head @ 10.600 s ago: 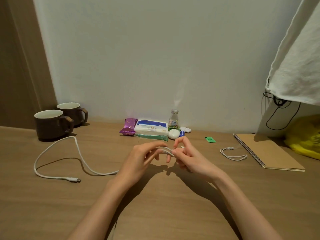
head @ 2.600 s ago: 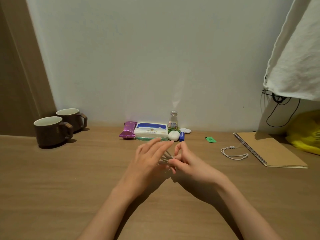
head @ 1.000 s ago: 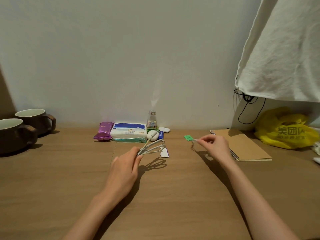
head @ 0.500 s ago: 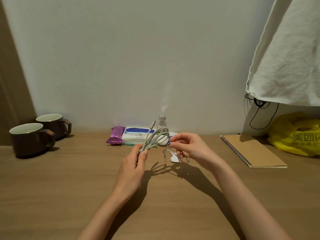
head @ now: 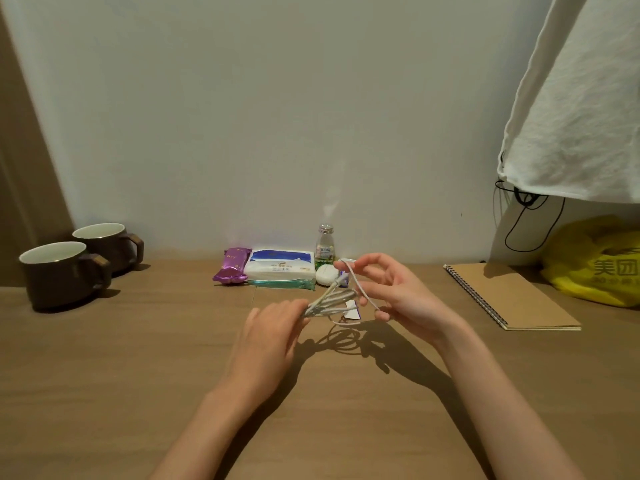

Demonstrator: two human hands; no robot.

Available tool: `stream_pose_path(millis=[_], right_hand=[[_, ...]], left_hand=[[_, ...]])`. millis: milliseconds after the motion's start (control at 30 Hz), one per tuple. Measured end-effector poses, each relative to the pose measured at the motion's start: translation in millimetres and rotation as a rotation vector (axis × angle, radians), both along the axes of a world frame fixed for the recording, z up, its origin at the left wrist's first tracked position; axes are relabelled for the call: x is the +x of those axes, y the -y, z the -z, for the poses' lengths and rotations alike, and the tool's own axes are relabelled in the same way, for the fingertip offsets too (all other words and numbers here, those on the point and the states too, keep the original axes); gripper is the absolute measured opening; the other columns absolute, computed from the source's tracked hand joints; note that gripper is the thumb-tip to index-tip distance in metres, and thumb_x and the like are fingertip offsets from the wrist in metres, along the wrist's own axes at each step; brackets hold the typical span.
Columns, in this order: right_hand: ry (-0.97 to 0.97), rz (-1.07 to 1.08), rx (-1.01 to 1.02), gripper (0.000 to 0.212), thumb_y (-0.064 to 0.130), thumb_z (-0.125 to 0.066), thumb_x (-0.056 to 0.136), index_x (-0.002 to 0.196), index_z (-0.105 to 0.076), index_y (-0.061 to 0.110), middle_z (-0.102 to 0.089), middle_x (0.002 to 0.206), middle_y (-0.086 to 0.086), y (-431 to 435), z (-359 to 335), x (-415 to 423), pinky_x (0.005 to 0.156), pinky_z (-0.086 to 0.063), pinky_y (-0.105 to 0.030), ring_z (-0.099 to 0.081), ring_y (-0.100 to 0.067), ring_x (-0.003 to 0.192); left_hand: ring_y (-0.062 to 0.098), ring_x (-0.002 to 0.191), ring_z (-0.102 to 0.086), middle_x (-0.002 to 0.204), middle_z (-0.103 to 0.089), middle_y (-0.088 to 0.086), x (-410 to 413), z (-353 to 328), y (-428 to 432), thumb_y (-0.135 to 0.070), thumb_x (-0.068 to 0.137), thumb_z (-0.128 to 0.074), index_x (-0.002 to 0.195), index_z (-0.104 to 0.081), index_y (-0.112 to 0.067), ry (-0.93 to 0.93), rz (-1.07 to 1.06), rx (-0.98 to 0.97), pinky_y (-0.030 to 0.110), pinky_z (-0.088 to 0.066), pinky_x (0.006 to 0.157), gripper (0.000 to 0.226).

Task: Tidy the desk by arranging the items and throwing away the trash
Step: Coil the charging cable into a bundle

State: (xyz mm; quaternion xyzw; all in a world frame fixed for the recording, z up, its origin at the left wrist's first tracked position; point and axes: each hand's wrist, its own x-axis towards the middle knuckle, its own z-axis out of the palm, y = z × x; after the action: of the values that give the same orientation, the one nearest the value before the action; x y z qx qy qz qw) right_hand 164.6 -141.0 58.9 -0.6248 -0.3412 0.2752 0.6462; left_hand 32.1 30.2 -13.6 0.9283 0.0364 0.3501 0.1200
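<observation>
Cable (head: 332, 301) in left fingers (head: 293, 307), cord (head: 360, 289) in right (head: 375, 289)

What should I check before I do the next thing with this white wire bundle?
1. The left hand grips the coiled white charging cable: ok.
2. The right hand pinches the thin white cord: ok.
3. The cable's plug end is tucked in: not ok, it pokes out.
4. The cord goes round the coil: cannot tell.
5. The tan spiral notebook lies apart from both hands: ok.
</observation>
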Motion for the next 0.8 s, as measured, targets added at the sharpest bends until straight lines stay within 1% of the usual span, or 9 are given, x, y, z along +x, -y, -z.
stream_pose_path(millis=[133, 233, 300, 367, 433, 500, 567, 667, 800], right_hand=[[0.189, -0.008, -0.127, 0.027, 0.008, -0.064, 0.088, 0.111, -0.050, 0.013, -0.066, 0.123, 0.010, 1.5, -2.2, -5.6, 0.043, -0.038, -0.019, -0.053, -0.009, 0.060], [0.291, -0.043, -0.163, 0.026, 0.009, -0.063, 0.089, 0.112, -0.051, 0.016, -0.069, 0.117, 0.011, -3.5, -1.3, -12.6, 0.049, -0.041, -0.027, -0.059, -0.013, 0.062], [0.363, -0.042, -0.144, 0.022, 0.005, -0.058, 0.092, 0.111, -0.053, 0.014, -0.073, 0.108, 0.005, -9.9, 1.9, -17.1, 0.051, -0.045, -0.028, -0.064, -0.017, 0.069], [0.504, 0.035, -0.096, 0.022, -0.003, -0.052, 0.092, 0.106, -0.059, 0.012, -0.075, 0.097, 0.000, -15.9, 5.9, -20.2, 0.057, -0.053, -0.026, -0.070, -0.010, 0.078], [0.632, 0.140, -0.007, 0.027, -0.009, -0.050, 0.088, 0.097, -0.066, 0.010, -0.074, 0.092, 0.000, -19.0, 6.9, -22.1, 0.069, -0.057, -0.027, -0.071, -0.009, 0.088], [0.664, 0.239, 0.095, 0.030, -0.010, -0.050, 0.084, 0.089, -0.069, 0.013, -0.075, 0.085, 0.002, -19.4, 7.3, -20.6, 0.072, -0.056, -0.026, -0.071, -0.009, 0.085], [0.612, 0.376, 0.142, 0.035, -0.011, -0.048, 0.082, 0.082, -0.068, 0.018, -0.074, 0.078, 0.003, -20.2, 10.6, -12.9, 0.064, -0.053, -0.028, -0.068, -0.007, 0.076], [0.485, 0.491, 0.046, 0.036, -0.010, -0.047, 0.082, 0.080, -0.063, 0.022, -0.071, 0.083, 0.004, -20.4, 18.3, 1.3, 0.073, -0.054, -0.044, -0.064, -0.015, 0.079], [0.343, 0.301, -0.143, 0.031, -0.003, -0.058, 0.086, 0.089, -0.067, 0.026, -0.070, 0.102, 0.004, -18.4, 26.3, 7.5, 0.083, -0.055, -0.040, -0.066, -0.023, 0.098]], left_hand=[[0.012, 0.073, -0.056, 0.083, -0.059, -0.011, -2.6, 2.2, 4.4, -0.033, 0.092, -0.034, 0.104, -0.052, -0.029, -0.072, -0.011, 0.192, 0.026, -0.042, 0.062, 0.022], [0.010, 0.075, -0.056, 0.085, -0.060, -0.012, -2.0, 2.3, 7.3, -0.036, 0.091, -0.034, 0.104, -0.053, -0.029, -0.083, 0.007, 0.173, 0.024, -0.039, 0.064, 0.024], [0.009, 0.081, -0.055, 0.089, -0.060, -0.013, -0.2, 1.5, 7.9, -0.031, 0.094, -0.040, 0.106, -0.052, -0.030, -0.061, 0.020, 0.008, 0.026, -0.039, 0.068, 0.017], [0.008, 0.081, -0.055, 0.088, -0.060, -0.014, 1.5, 0.9, 7.9, -0.027, 0.097, -0.043, 0.106, -0.053, -0.029, -0.022, 0.025, -0.174, 0.030, -0.043, 0.072, 0.014], [0.003, 0.074, -0.055, 0.081, -0.059, -0.014, 1.8, -3.7, 8.3, -0.028, 0.098, -0.042, 0.105, -0.055, -0.029, 0.014, 0.038, -0.337, 0.028, -0.045, 0.067, 0.015], [0.002, 0.064, -0.051, 0.069, -0.055, -0.014, 0.2, -8.1, 7.8, -0.028, 0.098, -0.043, 0.103, -0.057, -0.029, 0.047, 0.077, -0.481, 0.021, -0.038, 0.058, 0.014], [0.006, 0.059, -0.045, 0.065, -0.052, -0.008, -0.7, -12.2, 6.2, -0.025, 0.098, -0.044, 0.099, -0.058, -0.029, 0.061, 0.122, -0.609, 0.025, -0.036, 0.057, 0.014], [0.006, 0.063, -0.046, 0.073, -0.054, 0.001, -1.6, -20.1, 7.0, -0.021, 0.098, -0.044, 0.096, -0.059, -0.025, 0.036, 0.210, -0.818, 0.023, -0.038, 0.060, 0.016], [0.003, 0.055, -0.040, 0.062, -0.046, -0.007, -4.1, -32.0, 5.8, -0.014, 0.097, -0.041, 0.092, -0.059, -0.011, -0.018, 0.398, -1.028, 0.015, -0.035, 0.051, 0.018]])
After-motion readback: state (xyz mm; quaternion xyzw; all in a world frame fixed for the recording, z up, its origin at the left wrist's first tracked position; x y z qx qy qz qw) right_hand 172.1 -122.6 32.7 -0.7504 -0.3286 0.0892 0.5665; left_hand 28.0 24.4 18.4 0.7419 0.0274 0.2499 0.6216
